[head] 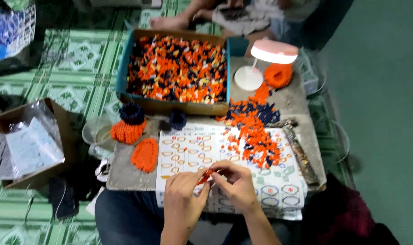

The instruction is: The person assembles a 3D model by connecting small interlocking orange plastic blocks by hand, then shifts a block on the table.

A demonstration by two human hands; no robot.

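Both hands pinch one small, slim orange piece.

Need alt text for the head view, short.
Left hand and right hand pinch a small orange piece over a printed sheet on a low table. Behind lie loose orange and dark pieces and a full box.
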